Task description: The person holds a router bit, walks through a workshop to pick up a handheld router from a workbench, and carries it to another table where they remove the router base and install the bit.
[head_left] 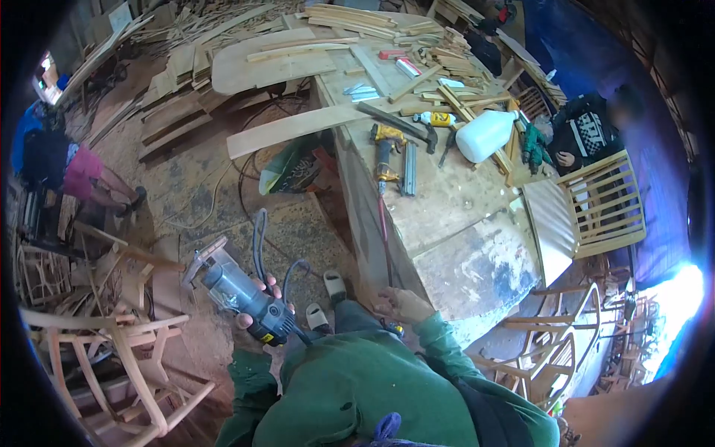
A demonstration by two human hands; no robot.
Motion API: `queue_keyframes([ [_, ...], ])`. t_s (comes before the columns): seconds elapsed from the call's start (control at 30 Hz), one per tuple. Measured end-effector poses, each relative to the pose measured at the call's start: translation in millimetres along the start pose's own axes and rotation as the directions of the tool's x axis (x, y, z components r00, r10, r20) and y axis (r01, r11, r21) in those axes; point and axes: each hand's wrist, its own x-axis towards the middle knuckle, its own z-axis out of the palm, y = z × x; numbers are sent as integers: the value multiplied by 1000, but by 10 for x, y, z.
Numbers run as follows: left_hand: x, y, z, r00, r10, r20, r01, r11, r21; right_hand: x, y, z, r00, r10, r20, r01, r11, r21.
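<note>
A corded power tool (246,298) with a clear housing and a flat base plate is held out over the floor at the left. My left hand (261,302) is wrapped round its dark body, and its cable loops up beside it. At the workbench's near edge is my right hand (402,304), close to a hanging red air hose (386,238); its fingers are partly hidden. On the workbench (439,216) lie a yellow nail gun (386,153), a metal strip (409,170), a hammer (430,138), a white jug (485,136) and a yellow glue bottle (436,119).
Wooden chair frames stand at the left (119,357) and right (551,335). A slatted chair back (603,201) leans at the bench's right end. One person (588,130) is beyond it, another (82,167) at the far left. A long board (290,128) juts from the bench.
</note>
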Motion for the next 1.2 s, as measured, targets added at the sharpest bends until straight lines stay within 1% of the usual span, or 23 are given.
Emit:
queue_keyframes([
  [0.1, 249, 38, 0, 1000, -13, 22, 13, 1000, 3, 219, -12, -97, 1000, 4, -2, -4, 999, -36],
  [0.17, 430, 57, -24, 999, -6, 45, 5, 1000, 14, 426, -41, -199, 998, 39, 56, -38, 999, -17],
  [0.2, 520, 67, -9, 1000, -1, 25, 1, 1000, 10, 530, -41, -274, 995, 54, 85, -53, 999, -10],
  [0.27, 720, 121, 46, 1000, 4, -11, -4, 1000, 12, 802, 111, -346, 998, -29, 49, 28, 1000, 3],
  [0.3, 825, 137, 55, 1000, 18, 14, -18, 999, 26, 893, 98, -410, 998, -63, 28, 63, 998, 15],
  [0.4, 1152, 142, 99, 997, 19, 79, -20, 1000, 7, 1149, 42, -764, 997, -79, -19, 79, 996, 44],
  [0.43, 1254, 152, 132, 994, 24, 104, -28, 999, 31, 1315, 132, -801, 988, -139, -70, 145, 985, 89],
  [0.53, 1498, 97, 221, 998, 27, 65, -30, 999, 36, 1635, -36, -1209, 951, -265, -159, 275, 960, 45],
  [0.63, 1753, 60, 226, 997, -7, 71, 4, 999, 45, 1882, -304, -1518, 883, -378, -277, 381, 923, -47],
  [0.73, 1978, 83, 188, 996, -61, 68, 56, 996, 73, 1857, -822, -1878, 947, -262, -188, 302, 925, 232],
  [0.77, 2050, 98, 187, 995, -76, 71, 70, 995, 77, 1932, -802, -1850, 931, -326, -166, 364, 872, 327],
  [0.8, 2113, 118, 214, 993, -92, 72, 86, 993, 80, 1925, -817, -1865, 920, -382, -85, 362, 747, 558],
  [0.83, 2180, 133, 226, 991, -107, 75, 101, 992, 82, 1884, -859, -1902, 891, -454, -22, 314, 579, 752],
  [0.87, 2241, 134, 184, 991, -111, 76, 105, 991, 87, 1830, -911, -1972, 845, -535, 15, 230, 388, 892],
  [0.93, 2355, 127, 57, 990, -111, 90, 102, 990, 92, 1527, -1163, -2193, 828, -559, -37, 224, 269, 937],
  [0.97, 2388, 141, 100, 991, -126, 37, 123, 989, 84, 1398, -1272, -2267, 818, -572, -64, 216, 202, 955],
  [1.07, 2574, 232, 62, 982, -183, 41, 180, 981, 78, 1277, -1431, -2384, 804, -565, -185, 326, 157, 932],
  [1.1, 2601, 290, 173, 981, -192, 11, 190, 979, 73, 1256, -1479, -2364, 809, -539, -233, 360, 142, 922],
  [1.13, 2667, 338, 99, 980, -194, 56, 189, 979, 78, 1235, -1526, -2345, 812, -512, -281, 395, 129, 909],
  [1.17, 2740, 358, -16, 976, -196, 99, 188, 979, 83, 1211, -1549, -2321, 839, -458, -295, 406, 165, 899],
  [1.2, 2811, 413, 9, 970, -200, 141, 189, 978, 89, 1211, -1586, -2274, 862, -400, -311, 414, 199, 888],
])
